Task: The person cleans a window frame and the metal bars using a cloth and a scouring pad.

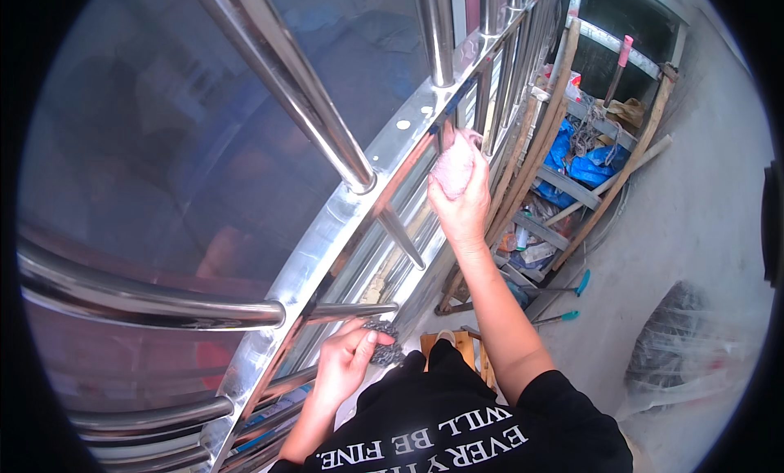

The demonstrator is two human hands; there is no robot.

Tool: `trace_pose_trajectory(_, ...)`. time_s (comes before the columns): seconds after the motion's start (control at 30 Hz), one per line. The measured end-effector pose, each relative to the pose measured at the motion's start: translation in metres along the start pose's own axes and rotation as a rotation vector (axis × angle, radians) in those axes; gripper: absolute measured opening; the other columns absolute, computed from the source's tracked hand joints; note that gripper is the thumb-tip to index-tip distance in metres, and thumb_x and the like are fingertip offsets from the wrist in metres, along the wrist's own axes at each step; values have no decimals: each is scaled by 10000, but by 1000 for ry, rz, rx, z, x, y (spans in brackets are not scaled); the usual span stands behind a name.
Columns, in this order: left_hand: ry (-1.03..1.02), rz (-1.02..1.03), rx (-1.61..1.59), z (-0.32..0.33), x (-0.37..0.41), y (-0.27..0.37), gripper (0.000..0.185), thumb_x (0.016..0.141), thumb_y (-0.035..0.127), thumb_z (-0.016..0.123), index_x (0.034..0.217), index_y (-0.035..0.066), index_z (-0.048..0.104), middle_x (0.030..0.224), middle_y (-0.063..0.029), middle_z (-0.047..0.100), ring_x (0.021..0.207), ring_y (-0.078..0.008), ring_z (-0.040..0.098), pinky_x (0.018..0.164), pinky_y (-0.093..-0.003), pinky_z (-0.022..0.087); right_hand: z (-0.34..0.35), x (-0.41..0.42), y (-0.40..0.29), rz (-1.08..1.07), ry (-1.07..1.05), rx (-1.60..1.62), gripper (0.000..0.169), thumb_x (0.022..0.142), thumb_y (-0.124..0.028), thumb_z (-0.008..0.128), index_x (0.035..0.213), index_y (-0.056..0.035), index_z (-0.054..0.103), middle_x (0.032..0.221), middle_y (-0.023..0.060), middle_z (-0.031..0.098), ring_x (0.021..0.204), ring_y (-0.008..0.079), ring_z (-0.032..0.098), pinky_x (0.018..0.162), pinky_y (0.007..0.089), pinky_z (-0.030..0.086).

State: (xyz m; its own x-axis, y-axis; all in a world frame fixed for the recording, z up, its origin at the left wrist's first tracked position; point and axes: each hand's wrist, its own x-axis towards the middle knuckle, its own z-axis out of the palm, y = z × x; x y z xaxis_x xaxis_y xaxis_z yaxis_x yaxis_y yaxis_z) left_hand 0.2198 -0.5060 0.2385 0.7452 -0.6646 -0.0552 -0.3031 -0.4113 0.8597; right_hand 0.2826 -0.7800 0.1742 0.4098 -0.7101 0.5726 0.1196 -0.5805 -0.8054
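Note:
A bunched pink cloth (454,167) is in my right hand (462,207), up against the vertical bars just below the flat metal rail (324,225). My left hand (346,356) is lower, beside the rail, gripping a dark grey scouring pad (386,344). Shiny stainless-steel tubes (306,112) join the rail on its window side, and shorter tubes (401,237) run from its other side to the sill. White spots (403,124) and cloudy smears mark the rail's surface. Behind the bars a large glass pane (153,167) carries dim reflections.
A wooden ladder (603,228) leans to the right, with blue plastic sheeting (591,167), rope and clutter behind it. Two teal-ended handles (569,315) stick out near its foot. A wooden stool (463,349) is under me. A plastic-wrapped dark bundle (667,344) lies on the grey floor.

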Motion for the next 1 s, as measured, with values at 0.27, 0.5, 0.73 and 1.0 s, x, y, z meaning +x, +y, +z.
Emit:
trace_pose_trajectory(0.27, -22, 106, 168, -8, 5, -5, 148, 927, 132, 615, 840, 64, 714, 757, -96, 623, 711, -273, 626, 648, -361, 488, 55, -114, 132, 235, 103, -288, 723, 677, -93, 778, 1296, -8, 414, 1278, 203, 511, 1225, 400, 487, 1046, 444, 394)
trace_pose_trajectory(0.5, -60, 99, 224, -5, 7, -4, 144, 929, 149, 608, 854, 75, 707, 804, -87, 631, 766, -282, 628, 689, -380, 491, 42, -117, 162, 385, -61, -324, 579, 700, -165, 782, 1205, -38, 528, 1220, 165, 574, 1118, 383, 527, 974, 448, 421)
trace_pose_trajectory(0.73, -72, 106, 244, -6, 12, -4, 148, 923, 162, 606, 847, 83, 706, 778, -100, 611, 747, -313, 618, 683, -407, 490, -13, 19, 16, 177, -182, 334, 479, 764, -140, 662, 1206, -12, 531, 1072, 145, 622, 1007, 224, 601, 893, 341, 472)
trace_pose_trajectory(1.0, -82, 107, 248, -7, 14, 2, 149, 933, 167, 600, 848, 95, 700, 777, -88, 603, 791, -304, 618, 680, -396, 483, -35, 84, 41, 490, -1015, 535, 490, 691, -147, 565, 1156, 1, 599, 1067, 82, 637, 992, 168, 599, 913, 288, 473)
